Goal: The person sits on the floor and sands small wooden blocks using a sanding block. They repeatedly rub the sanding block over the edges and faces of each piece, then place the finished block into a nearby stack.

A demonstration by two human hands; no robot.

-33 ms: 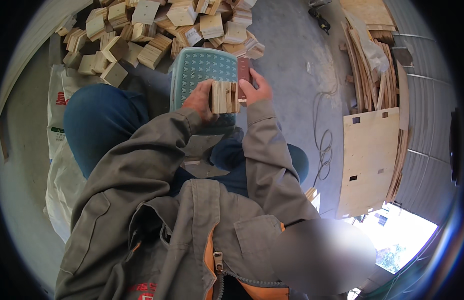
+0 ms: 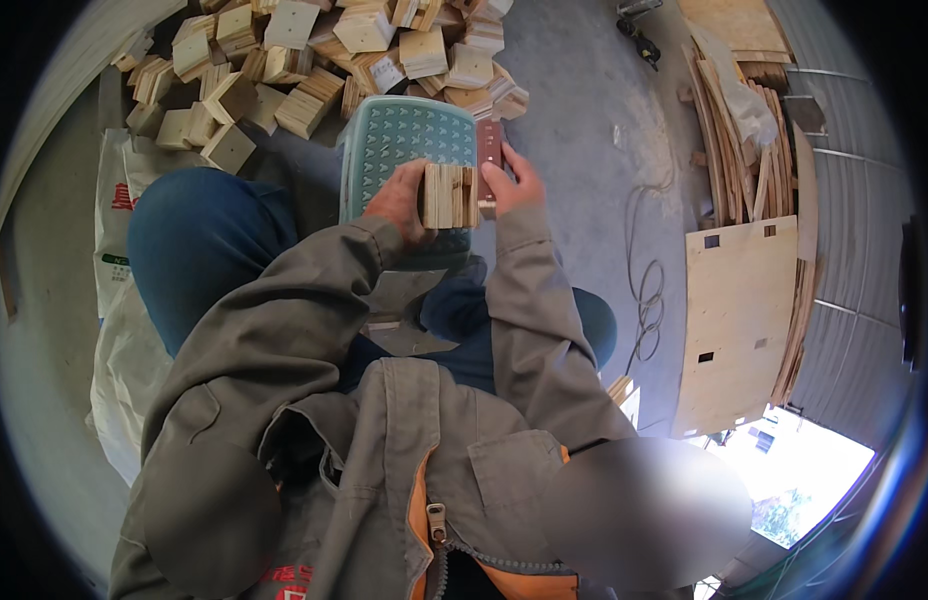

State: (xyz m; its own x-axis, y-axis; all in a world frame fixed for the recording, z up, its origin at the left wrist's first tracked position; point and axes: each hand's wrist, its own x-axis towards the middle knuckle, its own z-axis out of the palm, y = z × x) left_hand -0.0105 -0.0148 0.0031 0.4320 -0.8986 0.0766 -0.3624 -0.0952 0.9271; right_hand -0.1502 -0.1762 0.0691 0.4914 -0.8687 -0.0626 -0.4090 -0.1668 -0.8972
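Note:
My left hand is closed on the left side of a plywood block, whose layered edges face up. The block is over a teal plastic stool with a studded top, between my legs. At the block's right face, my right hand grips a flat reddish-brown piece with small pale marks along it, thumb on its near part. The piece stands past the stool's right edge, against or very near the block; exact contact cannot be told. What the piece is does not show.
A heap of plywood blocks lies beyond the stool. White printed sacks are at my left. On the right are a looped cable, a plywood sheet with cut-outs and stacked wood strips. A dark tool lies far off.
My right hand and the reddish-brown piece have shifted very slightly toward me and to the right. My left hand and the block look unmoved.

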